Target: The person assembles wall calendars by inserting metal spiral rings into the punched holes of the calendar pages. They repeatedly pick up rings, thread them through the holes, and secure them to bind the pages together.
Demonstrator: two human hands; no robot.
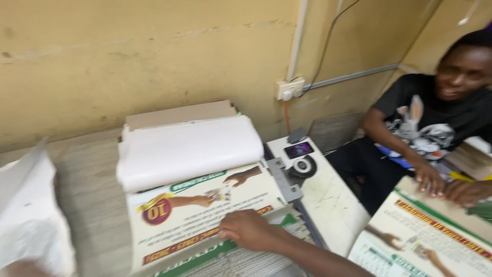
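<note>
Right hand (pixel 249 229) lies knuckles-up, fingers curled and pressed down, forearm stretching in from lower right; left hand's out of view.

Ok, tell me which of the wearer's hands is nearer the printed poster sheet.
Right. The right hand rests on the printed poster sheet at its near edge; the left hand, barely visible at bottom left, lifts a white sheet aside.

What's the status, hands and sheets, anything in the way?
Right hand flat on the top printed sheet, no grip closed. Left hand barely in view under a blurred white sheet. Rolled-back white pages cover the stack's far half.
</note>
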